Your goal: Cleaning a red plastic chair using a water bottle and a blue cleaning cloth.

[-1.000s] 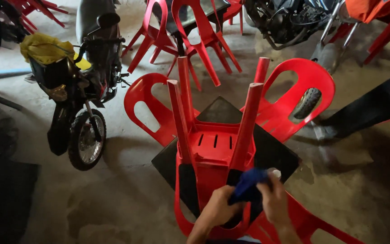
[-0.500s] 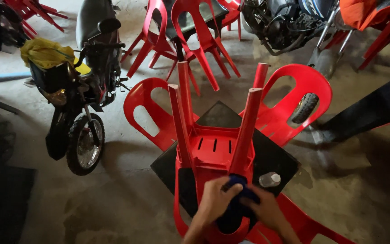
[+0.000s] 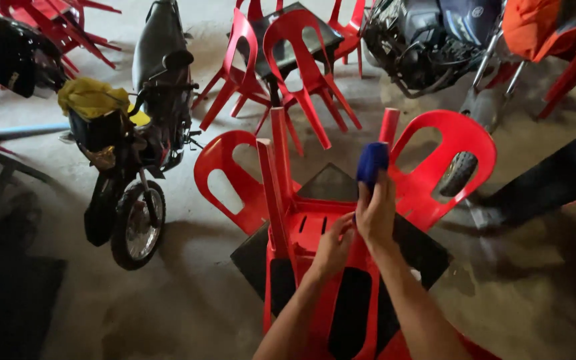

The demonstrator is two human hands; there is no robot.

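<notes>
Right hand: your right hand (image 3: 376, 217) is clenched around a blue cloth (image 3: 372, 162), bunched into a wad and wrapped over the top of the chair leg at one o'clock from your wrist.
Left hand: your left hand (image 3: 333, 245) lies fingers curled against the underside of the seat, touching the plastic just left of the right hand; whether it grips an edge or only steadies, you cannot tell.
Blue cloth: it covers the upper end of the right near leg, so that leg shows only below your fist.
Red chair: the upturned red chair (image 3: 308, 267) sits seat-down on a dark square table (image 3: 428, 253), legs pointing up at twelve o'clock.
Progress: judging by the cloth's place, you are at the tip of one leg; the tall leg (image 3: 281, 180) at eleven o'clock and the far leg (image 3: 389, 125) at twelve show no cloth on them, and no wet streak or clean patch is plain enough to say which parts are finished.
Left to do: likely the other legs and the seat's underside, though that is a guess from where the cloth is.
Other chairs: two red chair backs (image 3: 455, 160) lean at the table's far side, from ten to two o'clock.
Packages: a yellow bundle (image 3: 91, 97) sits on the parked motorcycle (image 3: 135, 153) at ten o'clock.
Labels and signs: none readable here; a small round emblem shows on the dark scooter (image 3: 435, 40) at one o'clock.
</notes>
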